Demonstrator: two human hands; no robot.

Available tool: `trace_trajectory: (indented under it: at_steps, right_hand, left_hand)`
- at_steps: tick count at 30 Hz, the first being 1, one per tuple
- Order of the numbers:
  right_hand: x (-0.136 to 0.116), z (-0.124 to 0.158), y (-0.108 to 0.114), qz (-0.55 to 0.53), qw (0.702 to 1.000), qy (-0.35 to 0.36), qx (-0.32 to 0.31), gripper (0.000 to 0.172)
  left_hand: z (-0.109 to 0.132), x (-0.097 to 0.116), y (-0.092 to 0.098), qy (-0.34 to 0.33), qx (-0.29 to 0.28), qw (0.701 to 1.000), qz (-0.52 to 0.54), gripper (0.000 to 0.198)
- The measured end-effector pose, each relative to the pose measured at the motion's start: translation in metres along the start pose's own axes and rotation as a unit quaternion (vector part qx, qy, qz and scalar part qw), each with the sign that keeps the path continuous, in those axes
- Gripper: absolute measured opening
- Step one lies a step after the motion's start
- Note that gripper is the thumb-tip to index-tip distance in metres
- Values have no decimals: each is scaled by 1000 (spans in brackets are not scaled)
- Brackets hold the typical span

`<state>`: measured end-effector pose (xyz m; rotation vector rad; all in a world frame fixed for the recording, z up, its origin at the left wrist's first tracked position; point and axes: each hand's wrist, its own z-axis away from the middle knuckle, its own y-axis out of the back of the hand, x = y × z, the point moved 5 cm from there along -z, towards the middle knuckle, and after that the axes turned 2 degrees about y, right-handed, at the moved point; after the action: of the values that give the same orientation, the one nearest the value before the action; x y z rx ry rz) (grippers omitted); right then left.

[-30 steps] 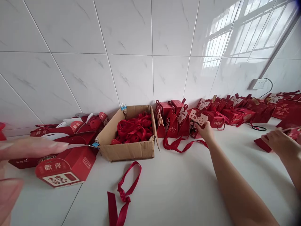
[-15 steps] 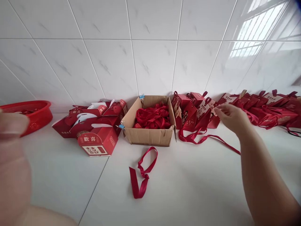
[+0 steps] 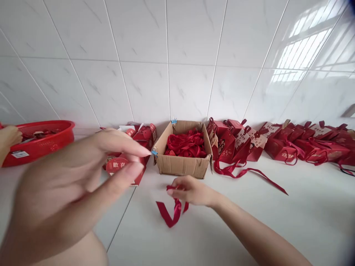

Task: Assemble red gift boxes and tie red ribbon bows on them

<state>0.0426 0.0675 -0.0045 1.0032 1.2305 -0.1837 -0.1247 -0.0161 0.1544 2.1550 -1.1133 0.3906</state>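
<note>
My right hand (image 3: 192, 190) pinches a knotted red ribbon (image 3: 169, 218) at its looped end, just in front of the cardboard box. The cut tail of the ribbon hangs down in a V over the white surface. Large and close on the left, my left hand (image 3: 74, 188) holds nothing; its thumb and forefinger are apart. Behind it, red printed gift boxes (image 3: 145, 138) with white handles are partly hidden. The cardboard box (image 3: 180, 166) contains a heap of red ribbons (image 3: 187, 144), and blue binder clips (image 3: 154, 152) sit on its edge.
Another person's hand (image 3: 10, 138) reaches to a red plastic basket (image 3: 55, 142) at far left. Rows of small red bags with ribbon handles (image 3: 256, 146) line the white tiled wall (image 3: 144, 88) on the right. A loose ribbon (image 3: 266, 177) trails in front of them.
My right hand has come from the bags on the right to the ribbon and taken hold of it. My left hand has moved right, in front of the gift boxes. Another hand now shows at the basket.
</note>
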Motion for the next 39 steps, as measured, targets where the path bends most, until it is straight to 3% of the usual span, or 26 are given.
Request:
trace_trajectory:
  at_steps: [2,5,7,10,12,14,18,21,24,29,34,39]
  right_hand:
    - [-19,13,28,-95,994,50,10,30]
    - [-40,35,59,-376,916,133,42,24]
    - [-44,46,68,-456,874,152,67,19]
    - [-42,56,74,-463,867,148,111,17]
    - [-39,61,79,-448,873,133,137,14]
    - [-38,65,84,-418,892,108,135,18]
    - [-36,72,88,-267,961,48,61,32]
    - [-30,76,91,-145,986,5,81,41]
    - [-22,78,99,-58,984,-30,168,55]
    - [-26,85,112,35,968,5,250,47]
    - [-37,95,119,25,957,59,284,42]
    - [-35,103,130,-3,950,76,303,40]
  left_hand:
    - [-1,11,-20,-16,-42,999,-23,18]
    - [-6,1,-61,17,-165,985,50,47]
    - [-8,-8,-90,45,-253,957,134,58]
    - [-4,-15,-126,141,-386,881,236,33]
    - [0,-15,-135,191,-430,838,275,18]
    - [-2,-17,-130,223,-407,838,287,20]
    - [-14,-25,-98,220,-284,887,291,20]
    - [-20,-27,-78,191,-220,922,253,27]
    - [-21,-28,-66,174,-192,957,133,32]
    - [-13,-35,-70,159,-295,942,-14,28]
    - [-21,-34,-67,133,-199,971,-20,34]
    - [-26,-32,-62,134,-146,980,11,26]
